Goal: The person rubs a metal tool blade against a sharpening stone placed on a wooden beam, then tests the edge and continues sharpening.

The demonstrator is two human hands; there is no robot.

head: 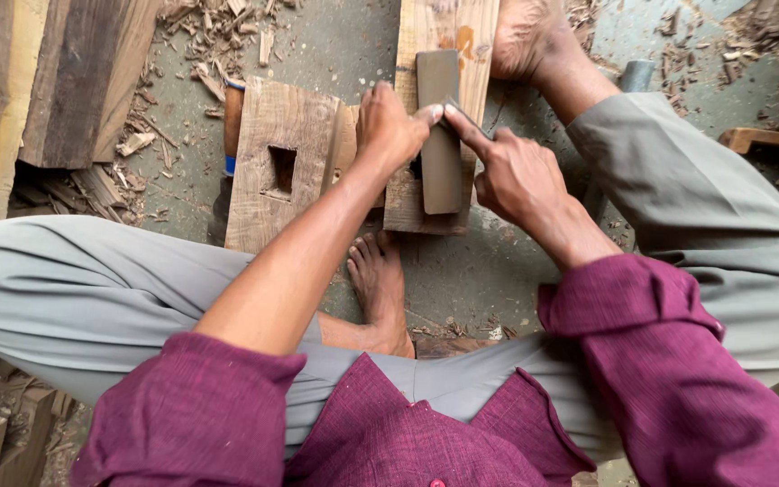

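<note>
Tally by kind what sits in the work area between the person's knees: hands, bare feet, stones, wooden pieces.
Hands: 2, left hand and right hand, both on the stone
Bare feet: 2, one foot near the body, the other foot on the plank
Grey sharpening stone: 1
Wooden pieces: 2, plank under the stone, block with a square hole
Total: 7

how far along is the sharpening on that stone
Done: the gray stone lies on a plank pinned by a foot. In hand: the left hand and right hand press a small blade onto it. Left: the edge is hidden, so its finish can't be judged.
</note>
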